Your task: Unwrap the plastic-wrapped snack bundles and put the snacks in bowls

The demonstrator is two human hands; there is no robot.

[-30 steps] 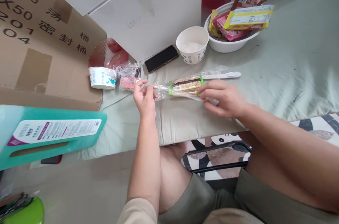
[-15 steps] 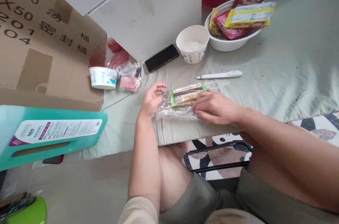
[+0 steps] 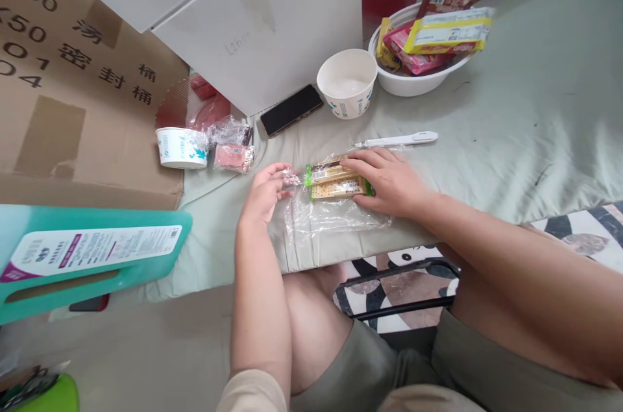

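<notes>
Two slim snack packs [image 3: 335, 188] with green ends and printed biscuit-like pictures lie side by side on a crinkled clear plastic bag [image 3: 335, 218]. My right hand [image 3: 389, 181] spans their right half, fingers over the far pack and thumb by the near one, hiding part of both. My left hand [image 3: 265, 194] is at the bag's left end, with a bunched bit of plastic at its curled fingertips. A white utility knife [image 3: 399, 139] lies just beyond the packs, its tip pointing left.
Behind are a paper bowl [image 3: 348, 84], a black phone [image 3: 292, 111] and a white basin [image 3: 413, 84] of wrapped snacks. Leftward stand another paper bowl [image 3: 182, 149], small wrapped items [image 3: 234, 156], a cardboard box [image 3: 102, 133] and a teal jug [image 3: 165, 263]. The cloth-covered table's front edge is near.
My right hand has shifted up and spread across the packs, and a second pack now shows beside the first. My left hand has moved slightly left and down to the plastic. The view has shifted slightly.
</notes>
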